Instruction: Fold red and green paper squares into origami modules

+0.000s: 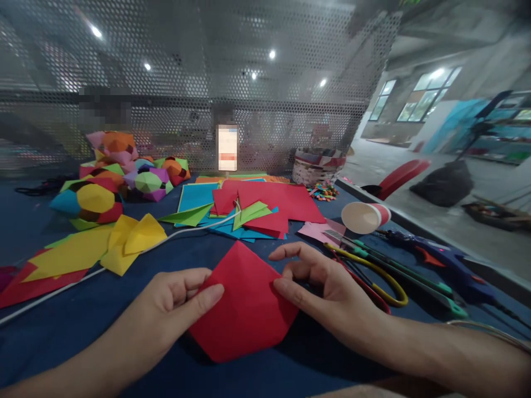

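Note:
A red piece of paper (244, 309) with several straight edges and a pointed top stands tilted toward me above the blue table. My left hand (182, 298) pinches its left edge, thumb in front and fingers behind. At the right edge, my right hand (317, 284) grips the same paper between its thumb and a curled finger. The index finger of that hand is raised off the sheet. Beyond the paper lie green folded pieces (253, 213) and a large red sheet (286, 202). Folded yellow paper (133, 237) rests to the left.
Colourful paper balls (95, 202) are piled at back left. A white cord (194, 228) crosses the table. At right lie yellow-handled scissors (385, 293), a green-ended tool (418, 273), a blue glue gun (443, 262) and a tipped paper cup (360, 217). Behind stands a woven basket (317, 166).

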`<state>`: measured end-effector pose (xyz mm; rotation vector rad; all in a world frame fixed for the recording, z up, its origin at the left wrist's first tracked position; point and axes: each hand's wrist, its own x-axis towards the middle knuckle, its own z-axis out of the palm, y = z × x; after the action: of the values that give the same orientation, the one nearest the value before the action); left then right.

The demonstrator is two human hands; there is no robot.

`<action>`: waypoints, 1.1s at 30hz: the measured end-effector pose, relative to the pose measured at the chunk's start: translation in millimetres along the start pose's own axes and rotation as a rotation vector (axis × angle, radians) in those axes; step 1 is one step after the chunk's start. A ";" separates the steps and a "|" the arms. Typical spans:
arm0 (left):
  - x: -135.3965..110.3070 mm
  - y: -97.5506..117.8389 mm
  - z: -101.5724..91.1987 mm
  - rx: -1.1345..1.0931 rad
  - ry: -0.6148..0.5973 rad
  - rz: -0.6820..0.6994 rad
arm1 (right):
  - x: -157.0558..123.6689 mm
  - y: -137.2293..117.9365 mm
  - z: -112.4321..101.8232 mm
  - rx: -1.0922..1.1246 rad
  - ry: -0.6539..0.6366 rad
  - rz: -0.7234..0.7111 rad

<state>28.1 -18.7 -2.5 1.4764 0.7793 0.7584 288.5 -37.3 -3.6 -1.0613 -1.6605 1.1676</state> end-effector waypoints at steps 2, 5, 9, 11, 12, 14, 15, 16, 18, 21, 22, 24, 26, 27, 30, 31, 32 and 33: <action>0.6 -5.5 -1.0 -0.085 -0.010 -0.049 | 1.0 0.3 0.2 -0.006 -0.002 0.014; 0.8 -12.9 -2.5 -0.161 -0.019 -0.081 | 1.2 0.9 -0.7 0.006 -0.015 0.032; -0.4 -19.8 -5.1 -0.217 0.057 -0.164 | 2.9 3.1 -2.6 0.037 -0.029 0.058; -1.6 -21.9 -6.9 -0.216 0.118 -0.197 | 4.0 4.4 -3.7 0.047 -0.031 0.064; -2.2 -22.4 -7.8 -0.206 0.139 -0.201 | 4.5 5.0 -4.1 0.049 -0.029 0.062; -2.8 -22.4 -9.5 -0.176 0.172 -0.183 | 5.2 6.0 -4.7 0.045 -0.023 0.053; -2.8 -22.0 -10.3 -0.153 0.182 -0.171 | 5.5 6.5 -4.7 0.045 -0.020 0.048; -2.7 -21.5 -11.0 -0.124 0.186 -0.159 | 5.7 6.8 -4.7 0.045 -0.015 0.044; -2.3 -20.6 -12.3 -0.062 0.173 -0.139 | 6.2 7.4 -4.5 0.042 -0.004 0.034; -2.4 -19.4 -13.5 -0.002 0.145 -0.116 | 7.1 7.8 -4.6 0.024 0.005 0.013; -2.7 -19.0 -13.7 0.001 0.141 -0.103 | 7.5 7.8 -4.8 0.018 0.007 0.003; -3.3 -17.9 -13.6 -0.020 0.134 -0.080 | 8.1 7.7 -5.4 0.008 0.010 -0.010; -3.4 -17.2 -13.2 -0.063 0.115 -0.069 | 8.4 7.4 -6.0 0.000 0.014 -0.019; -3.0 -17.4 -13.1 -0.083 0.105 -0.073 | 8.4 7.3 -6.2 -0.004 0.014 -0.020; -1.3 -20.5 -13.7 -0.099 0.077 -0.085 | 8.0 6.5 -6.3 -0.014 0.013 -0.014; -0.6 -22.2 -14.4 -0.085 0.073 -0.084 | 7.8 6.2 -6.2 -0.016 0.012 -0.010; 0.0 -24.0 -15.3 -0.058 0.074 -0.078 | 7.8 6.0 -6.1 -0.019 0.012 -0.008; 0.5 -25.4 -16.3 -0.025 0.078 -0.072 | 7.8 5.8 -6.0 -0.023 0.010 -0.008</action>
<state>14.1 -8.4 -27.2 1.3961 0.8744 0.7717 292.8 -27.2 -6.6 -1.0724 -1.6725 1.1389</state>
